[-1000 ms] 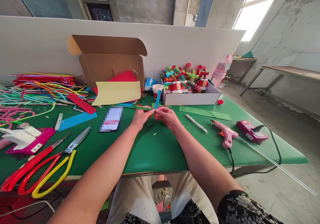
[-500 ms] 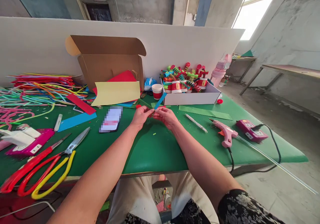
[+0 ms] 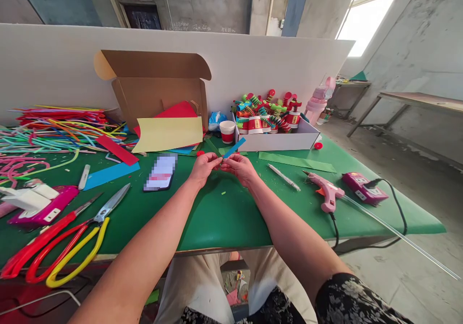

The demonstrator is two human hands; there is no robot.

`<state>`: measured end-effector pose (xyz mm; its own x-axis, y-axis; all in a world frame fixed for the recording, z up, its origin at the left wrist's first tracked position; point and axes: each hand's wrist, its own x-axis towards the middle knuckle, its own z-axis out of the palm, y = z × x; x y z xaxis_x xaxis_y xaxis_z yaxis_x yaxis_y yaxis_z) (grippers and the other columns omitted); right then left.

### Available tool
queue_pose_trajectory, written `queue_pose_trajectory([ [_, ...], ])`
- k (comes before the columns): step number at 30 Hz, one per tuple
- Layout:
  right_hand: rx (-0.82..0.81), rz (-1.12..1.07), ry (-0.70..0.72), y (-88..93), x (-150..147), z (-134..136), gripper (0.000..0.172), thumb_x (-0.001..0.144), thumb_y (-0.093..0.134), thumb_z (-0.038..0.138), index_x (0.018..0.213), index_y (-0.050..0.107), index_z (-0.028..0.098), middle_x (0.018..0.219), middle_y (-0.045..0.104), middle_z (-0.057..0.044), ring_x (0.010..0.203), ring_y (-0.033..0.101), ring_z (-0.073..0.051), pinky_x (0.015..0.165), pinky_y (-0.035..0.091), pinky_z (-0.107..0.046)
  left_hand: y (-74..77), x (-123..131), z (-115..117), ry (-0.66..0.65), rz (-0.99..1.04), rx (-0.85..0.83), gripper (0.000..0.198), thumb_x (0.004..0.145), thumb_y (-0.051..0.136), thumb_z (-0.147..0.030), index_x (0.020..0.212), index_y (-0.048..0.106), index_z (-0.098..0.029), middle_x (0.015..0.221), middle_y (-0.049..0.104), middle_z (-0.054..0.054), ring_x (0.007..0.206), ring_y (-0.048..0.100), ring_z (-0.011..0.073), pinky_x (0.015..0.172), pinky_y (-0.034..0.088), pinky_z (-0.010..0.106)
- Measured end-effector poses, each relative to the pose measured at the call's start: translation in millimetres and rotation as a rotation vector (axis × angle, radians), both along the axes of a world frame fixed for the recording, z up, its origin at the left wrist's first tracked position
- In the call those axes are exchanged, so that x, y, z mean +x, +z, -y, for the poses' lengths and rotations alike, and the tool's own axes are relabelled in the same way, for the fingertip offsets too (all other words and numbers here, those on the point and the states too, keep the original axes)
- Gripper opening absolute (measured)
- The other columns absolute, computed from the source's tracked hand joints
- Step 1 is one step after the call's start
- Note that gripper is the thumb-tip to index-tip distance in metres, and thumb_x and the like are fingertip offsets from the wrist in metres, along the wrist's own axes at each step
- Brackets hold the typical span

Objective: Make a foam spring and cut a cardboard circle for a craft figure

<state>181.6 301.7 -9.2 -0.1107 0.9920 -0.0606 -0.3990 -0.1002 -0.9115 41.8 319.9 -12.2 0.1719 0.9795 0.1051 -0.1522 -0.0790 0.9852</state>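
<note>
Over the middle of the green table, my left hand and my right hand meet, fingertips pinched together. Between them they hold two crossed paper strips: a blue strip that sticks up to the right and a green strip that sticks up to the left. Both hands are closed on the folded joint where the strips meet. The joint itself is mostly hidden by the fingers.
A white box of finished paper toys stands behind the hands, with a small cup and an open cardboard box with coloured sheets. A pink glue gun, pen, phone, scissors and coloured straws lie around.
The blue strip has swung from nearly upright to slanting right. The green strip has turned from lying leftward to pointing up-left. Both hands stay at the same spot.
</note>
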Motion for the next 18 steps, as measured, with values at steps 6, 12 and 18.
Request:
queue_pose_trajectory([
  [6, 0.022, -0.039, -0.042, -2.9, -1.6, -2.1, 0.024, 0.063, 0.083, 0.022, 0.062, 0.060, 0.016, 0.060, 0.067, 0.000, 0.057, 0.066, -0.011, 0.069, 0.058, -0.026, -2.1, 2.2, -0.5, 0.022, 0.041, -0.035, 0.043, 0.050, 0.085, -0.048, 0.070, 0.063, -0.016, 0.066, 0.062, -0.001, 0.062, 0.054, 0.0123, 0.059, 0.040, 0.026],
  [12, 0.004, 0.029, -0.015, -4.3, -0.5, -2.4, 0.020, 0.064, 0.082, 0.023, 0.065, 0.063, 0.016, 0.057, 0.067, 0.000, 0.055, 0.064, -0.011, 0.065, 0.057, -0.025, -1.9, -0.3, -1.8, 0.020, -0.024, 0.011, 0.042, 0.051, 0.084, -0.051, 0.063, 0.063, -0.016, 0.060, 0.059, -0.001, 0.057, 0.050, 0.0113, 0.058, 0.040, 0.027],
  [18, 0.005, 0.027, -0.066, -3.4, -2.1, -2.0, 0.020, 0.065, 0.081, 0.021, 0.064, 0.063, 0.015, 0.055, 0.065, 0.000, 0.054, 0.062, -0.010, 0.064, 0.056, -0.024, -2.1, 1.1, -1.0, 0.033, 0.023, -0.034, 0.046, 0.048, 0.085, -0.053, 0.068, 0.065, -0.016, 0.064, 0.062, 0.000, 0.060, 0.053, 0.0124, 0.060, 0.043, 0.027],
])
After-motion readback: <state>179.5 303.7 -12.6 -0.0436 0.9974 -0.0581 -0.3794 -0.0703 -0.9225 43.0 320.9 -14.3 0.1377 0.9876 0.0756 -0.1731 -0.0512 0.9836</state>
